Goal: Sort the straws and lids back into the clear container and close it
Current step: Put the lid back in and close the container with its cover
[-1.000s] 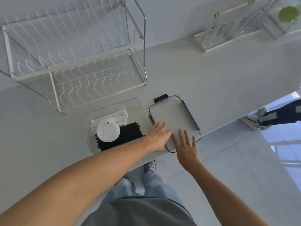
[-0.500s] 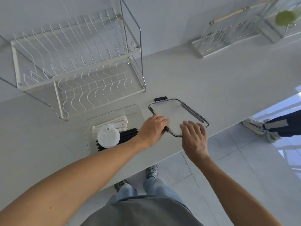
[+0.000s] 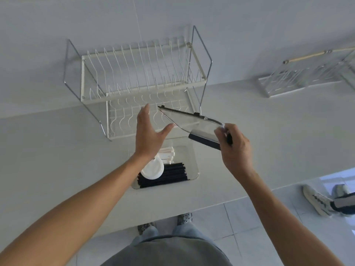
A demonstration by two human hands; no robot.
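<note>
No readable text, label, brand or number appears on the lid (image 3: 192, 120), the container (image 3: 192, 162) or the rack (image 3: 138, 83).

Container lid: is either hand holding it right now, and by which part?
The right hand grips the container lid at its near end, by the dark latch edge. The left hand is open beside it, holding nothing.

left hand (image 3: 148, 137) hiding part of white straws (image 3: 169, 155), second rack (image 3: 315, 75) cropped

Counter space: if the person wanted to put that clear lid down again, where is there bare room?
The white counter lies bare right of the clear container, toward the wire basket, and left of it. Behind, the white dish rack crowds.
</note>
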